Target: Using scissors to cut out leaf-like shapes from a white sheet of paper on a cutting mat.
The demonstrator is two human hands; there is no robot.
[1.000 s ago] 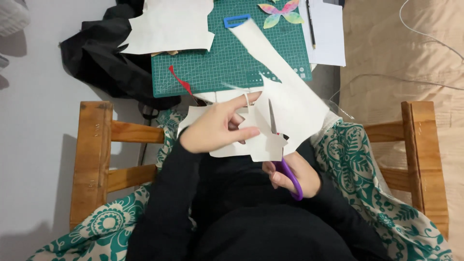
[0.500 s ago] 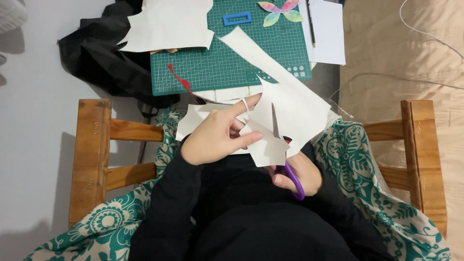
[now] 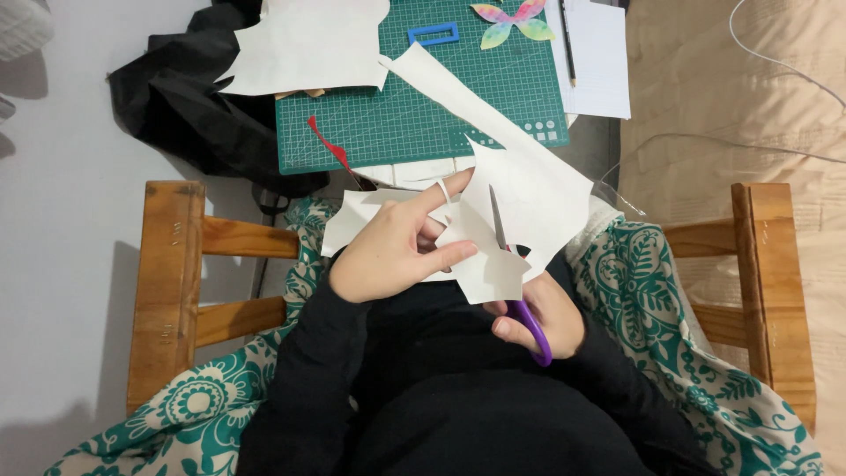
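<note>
Two hands work apart: left hand (image 3: 397,251) pinches cream paper (image 3: 520,207), right hand (image 3: 542,322) grips purple scissors (image 3: 520,291) cutting it, near the green mat's (image 3: 414,115) edge.

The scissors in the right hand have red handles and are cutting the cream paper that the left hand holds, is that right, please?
Not quite: the scissors have purple handles, as the head view shows. The right hand does work them through the cream paper that the left hand holds.
</note>
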